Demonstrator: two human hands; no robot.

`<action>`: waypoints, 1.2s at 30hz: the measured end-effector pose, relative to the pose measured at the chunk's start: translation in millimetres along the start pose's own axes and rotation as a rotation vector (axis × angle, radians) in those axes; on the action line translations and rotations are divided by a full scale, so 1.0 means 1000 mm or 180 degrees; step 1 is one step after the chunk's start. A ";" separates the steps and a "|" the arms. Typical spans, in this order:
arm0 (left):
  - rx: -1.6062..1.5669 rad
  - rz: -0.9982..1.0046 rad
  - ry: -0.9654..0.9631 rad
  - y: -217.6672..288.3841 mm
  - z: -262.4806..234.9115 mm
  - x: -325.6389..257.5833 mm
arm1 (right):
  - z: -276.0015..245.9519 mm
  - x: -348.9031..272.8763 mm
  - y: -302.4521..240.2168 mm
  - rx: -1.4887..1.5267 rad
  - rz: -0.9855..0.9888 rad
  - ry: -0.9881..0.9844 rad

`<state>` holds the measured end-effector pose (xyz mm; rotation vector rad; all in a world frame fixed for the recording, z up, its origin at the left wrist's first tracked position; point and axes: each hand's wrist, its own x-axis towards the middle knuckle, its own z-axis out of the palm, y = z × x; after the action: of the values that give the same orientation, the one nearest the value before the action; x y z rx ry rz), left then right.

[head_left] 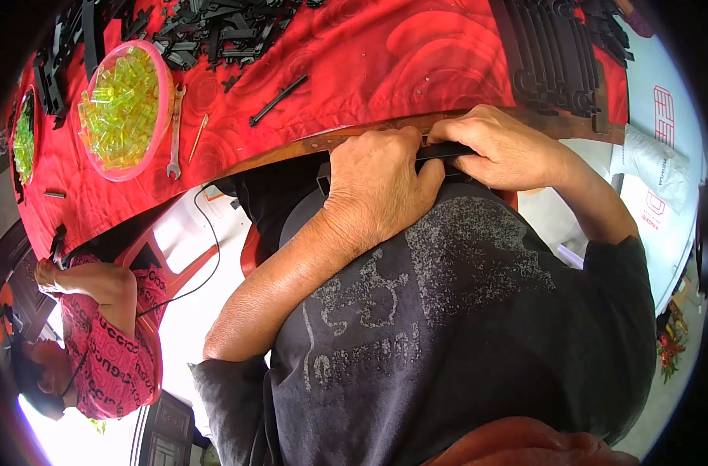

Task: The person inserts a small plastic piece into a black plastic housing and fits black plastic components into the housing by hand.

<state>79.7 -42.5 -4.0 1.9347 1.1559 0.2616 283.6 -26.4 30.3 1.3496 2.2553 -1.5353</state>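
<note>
At the table's wooden front edge, my left hand [375,177] is closed, its fingers curled over and out of sight. My right hand [511,147] sits just beside it, thumb and fingers pinched around a long black plastic piece [445,151]. The piece shows between the two hands and runs under the left one, so most of it is hidden. Both hands are close to my body, in front of the dark shirt. A single slim black part [278,100] lies on the red tablecloth [330,85] beyond my hands.
A pink-rimmed basket [165,93] holds yellow-green clear plastic pieces. Near it lie a wrench [175,132] and a thin stick [198,138]. Black parts [222,35] are heaped at the back; long black strips [548,54] lie far right. A co-worker [109,342] sits at left.
</note>
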 end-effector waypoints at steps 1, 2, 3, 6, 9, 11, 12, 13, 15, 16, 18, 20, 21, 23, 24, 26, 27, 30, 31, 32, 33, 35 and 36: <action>0.0004 0.0000 0.0001 0.000 0.000 0.001 | 0.001 0.000 0.001 0.0000 -0.0003 0.0002; 0.0018 -0.0037 -0.0048 0.000 0.000 0.001 | 0.002 -0.001 0.001 -0.0012 -0.0021 0.0028; 0.0033 -0.0073 -0.0097 0.000 0.001 0.001 | 0.003 -0.002 0.002 -0.0026 -0.0039 0.0055; 0.0090 -0.0128 -0.0223 0.002 -0.001 0.003 | 0.003 -0.002 0.001 -0.0132 0.0053 -0.0028; 0.0052 -0.0125 -0.0256 0.002 -0.002 0.002 | 0.009 -0.006 0.005 -0.0254 -0.0118 0.0169; 0.0038 -0.0078 -0.0252 0.000 0.000 0.002 | 0.008 -0.005 0.007 -0.0235 -0.0079 0.0099; 0.0025 -0.0034 -0.0246 -0.001 0.001 0.003 | 0.008 -0.005 0.007 -0.0217 -0.0044 0.0028; 0.0026 -0.0030 -0.0249 -0.003 0.002 0.003 | 0.006 -0.005 0.007 -0.0215 -0.0040 0.0031; -0.0017 0.0142 -0.0235 -0.005 0.002 0.002 | 0.005 -0.005 0.006 -0.0114 0.0005 -0.0046; -0.0019 0.0142 -0.0237 -0.006 0.002 0.002 | 0.005 -0.005 0.006 -0.0113 0.0007 -0.0047; -0.0020 0.0155 -0.0331 -0.007 0.001 0.003 | 0.007 -0.005 0.009 -0.0211 0.0034 -0.0080; 0.0004 0.0131 -0.0400 -0.006 -0.001 0.003 | 0.006 -0.004 0.007 -0.0259 0.0071 -0.0136; 0.0031 0.0110 -0.0467 -0.006 -0.001 0.004 | 0.005 -0.004 0.007 -0.0309 0.0107 -0.0187; -0.0048 0.0153 -0.0472 -0.008 -0.001 0.004 | 0.006 -0.004 0.007 -0.0318 0.0084 -0.0179; -0.0120 0.0196 -0.0473 -0.010 0.000 0.005 | 0.006 -0.004 0.008 -0.0329 0.0055 -0.0166; -0.0287 0.0254 -0.0482 -0.011 -0.004 0.006 | 0.007 -0.003 0.006 -0.0303 0.0004 -0.0083; -0.0445 0.0318 -0.0490 -0.012 -0.005 0.006 | 0.007 -0.002 0.006 -0.0276 -0.0049 0.0011; -0.0626 0.0312 -0.0600 -0.015 -0.009 0.008 | 0.004 -0.001 0.008 -0.0056 -0.0123 -0.0049; -0.0633 0.0314 -0.0601 -0.014 -0.012 0.008 | 0.003 -0.001 0.007 -0.0058 -0.0117 -0.0053; -0.0680 0.0299 -0.0671 -0.012 -0.016 0.008 | 0.001 -0.001 0.006 -0.0083 -0.0044 -0.0131; -0.0727 0.0284 -0.0741 -0.011 -0.018 0.008 | -0.001 -0.002 0.005 -0.0107 0.0030 -0.0210; -0.0745 0.0346 -0.0698 -0.012 -0.018 0.007 | -0.006 -0.001 0.001 -0.0092 0.0024 -0.0308; -0.0758 0.0405 -0.0654 -0.012 -0.018 0.007 | -0.008 0.000 0.000 -0.0074 0.0013 -0.0405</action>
<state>66.3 -24.3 -3.8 1.7799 0.8302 0.2499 286.9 -20.3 34.4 1.2132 2.1861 -1.5418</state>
